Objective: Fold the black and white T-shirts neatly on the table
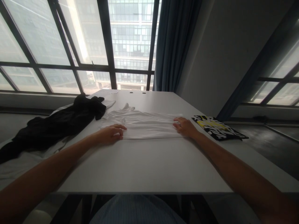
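A white garment (142, 123) lies folded into a long band across the middle of the white table (144, 165). My left hand (111, 133) rests on its near left corner, fingers curled down against the cloth. My right hand (184, 126) lies at the band's right end, fingers stretched out and pressed flat on the fabric. Both forearms reach in from the near edge of the table.
A black garment (60, 123) is heaped on the table's left side, trailing off toward the near left. A folded black, white and yellow patterned cloth (217, 127) sits at the right edge. Large windows and a blue curtain (174, 43) stand behind the table.
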`<state>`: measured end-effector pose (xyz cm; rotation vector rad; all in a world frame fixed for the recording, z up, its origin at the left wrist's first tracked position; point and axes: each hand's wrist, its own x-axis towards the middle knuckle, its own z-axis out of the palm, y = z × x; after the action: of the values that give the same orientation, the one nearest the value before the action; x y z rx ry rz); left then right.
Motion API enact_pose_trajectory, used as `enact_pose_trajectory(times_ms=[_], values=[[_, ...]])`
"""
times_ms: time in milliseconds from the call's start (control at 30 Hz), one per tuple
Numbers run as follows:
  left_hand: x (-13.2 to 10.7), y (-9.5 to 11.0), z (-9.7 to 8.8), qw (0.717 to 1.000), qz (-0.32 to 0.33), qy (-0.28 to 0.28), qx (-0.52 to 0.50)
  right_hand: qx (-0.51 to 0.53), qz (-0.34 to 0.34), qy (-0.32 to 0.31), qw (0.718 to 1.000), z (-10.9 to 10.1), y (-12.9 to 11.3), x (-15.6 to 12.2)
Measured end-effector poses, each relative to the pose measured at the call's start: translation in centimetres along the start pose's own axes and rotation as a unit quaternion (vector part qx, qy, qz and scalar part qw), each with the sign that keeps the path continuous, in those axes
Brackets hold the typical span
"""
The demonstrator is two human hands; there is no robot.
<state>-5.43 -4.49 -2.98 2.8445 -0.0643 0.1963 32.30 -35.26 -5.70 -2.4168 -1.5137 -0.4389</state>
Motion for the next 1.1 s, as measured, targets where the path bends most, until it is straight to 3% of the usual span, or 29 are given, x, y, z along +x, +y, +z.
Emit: enact_pose_trajectory(times_ms=[167,300,500,600,700,900,1100], values=[[-0.1,0.0,-0.4,1.000,0.011,-0.009,-0.018,0.034,-0.037,-0.098,0.994,1.9,0.3,-0.1],[0.0,-0.4,-0.2,1.000,-0.006,-0.014,-0.016,0.020,-0.021,-0.114,0.993,2.1,0.4,-0.2],[0.9,-1.7,1.6,0.998,-0.034,0.008,0.059,0.057,-0.118,-0.074,0.989,1.4,-5.2,0.1],[1.2,-1.7,2.5,0.996,-0.046,-0.017,0.075,0.088,-0.164,-0.121,0.975,1.4,-8.0,-0.1],[1.3,-1.4,2.8,0.994,-0.062,-0.045,0.074,0.107,-0.166,-0.171,0.965,1.4,-8.5,-0.4],[1.0,-1.9,2.0,0.984,-0.126,-0.087,0.087,0.086,-0.100,-0.183,0.974,2.1,-5.0,-0.4],[-0.4,-4.3,0.9,0.973,-0.179,-0.105,0.099,-0.004,0.045,-0.171,0.984,2.0,3.0,-1.2]])
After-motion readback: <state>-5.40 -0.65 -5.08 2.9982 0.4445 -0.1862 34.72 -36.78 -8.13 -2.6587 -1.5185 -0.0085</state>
